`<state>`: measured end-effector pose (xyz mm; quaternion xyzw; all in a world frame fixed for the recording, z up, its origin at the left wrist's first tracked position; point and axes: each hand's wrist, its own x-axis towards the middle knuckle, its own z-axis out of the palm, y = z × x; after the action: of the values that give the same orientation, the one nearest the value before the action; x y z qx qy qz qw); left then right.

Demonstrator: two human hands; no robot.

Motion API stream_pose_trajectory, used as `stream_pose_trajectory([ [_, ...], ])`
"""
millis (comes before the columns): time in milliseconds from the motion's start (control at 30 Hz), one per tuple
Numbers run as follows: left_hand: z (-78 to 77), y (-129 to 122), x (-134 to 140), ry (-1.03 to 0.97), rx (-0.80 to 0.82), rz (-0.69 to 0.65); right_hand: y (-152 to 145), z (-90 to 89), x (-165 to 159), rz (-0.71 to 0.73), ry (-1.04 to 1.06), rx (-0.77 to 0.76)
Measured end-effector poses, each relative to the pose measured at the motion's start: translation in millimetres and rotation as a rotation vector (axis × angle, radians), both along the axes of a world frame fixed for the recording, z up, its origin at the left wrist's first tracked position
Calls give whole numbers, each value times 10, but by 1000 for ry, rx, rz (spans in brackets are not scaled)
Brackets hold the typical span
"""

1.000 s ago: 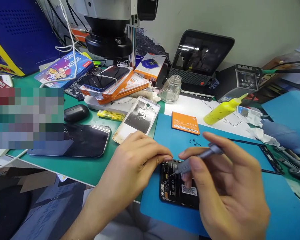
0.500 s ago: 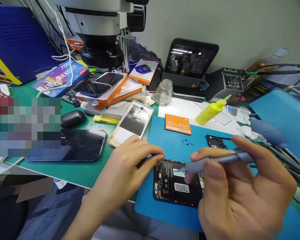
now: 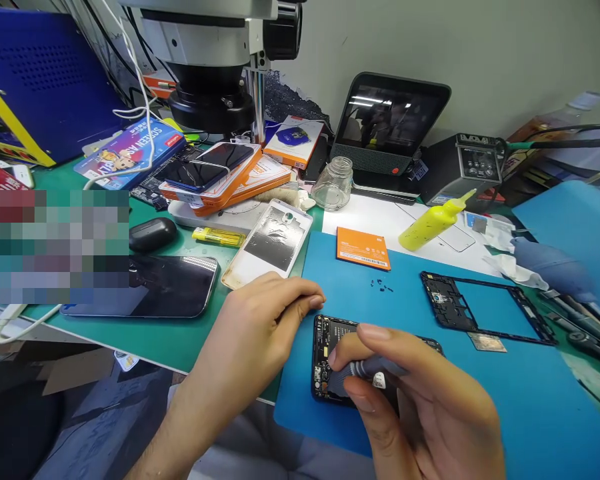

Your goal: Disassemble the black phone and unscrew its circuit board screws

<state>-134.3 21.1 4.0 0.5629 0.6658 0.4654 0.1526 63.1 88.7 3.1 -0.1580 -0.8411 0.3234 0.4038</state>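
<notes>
cluttered green table [image 3: 180, 347] fills the frame, with a blue mat [image 3: 430, 320] laid over its lower right part and a pale wall behind. on the mat, low and just right of centre, lies an opened black phone [image 3: 325, 347] with its inner parts showing. the left hand [image 3: 250, 340] rests on the mat's left edge, fingers curled and loosely together, the fingertips touching or just beside the phone's upper left corner; it holds nothing that can be seen. the right hand [image 3: 420, 407] lies over the right part of the phone, thumb and fingers pinching a grey screwdriver [image 3: 365, 369] whose tip points left onto the phone's lower left area.

right of the hands, on the mat, lies a black phone frame [image 3: 485, 310], with a small flat plate just below its lower edge. a few tiny dark screws [image 3: 383, 287] lie between the phone and an orange battery [image 3: 363, 248] at the mat's upper edge. just right of the battery a yellow squeeze bottle [image 3: 433, 223] lies tilted on a white sheet. a clear glass jar [image 3: 334, 185] stands above centre, a microscope [image 3: 210, 60] rises at the upper left, and a white phone back cover [image 3: 270, 241] lies just left of the mat. a dark phone [image 3: 150, 287] lies face up at the left, near a yellow lighter [image 3: 220, 235].
</notes>
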Motion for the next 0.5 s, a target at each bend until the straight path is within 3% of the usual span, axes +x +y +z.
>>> stream_pose_trajectory([
  [500, 7, -28, 13, 63, 35, -70, 3, -19, -20, 8, -6, 46],
])
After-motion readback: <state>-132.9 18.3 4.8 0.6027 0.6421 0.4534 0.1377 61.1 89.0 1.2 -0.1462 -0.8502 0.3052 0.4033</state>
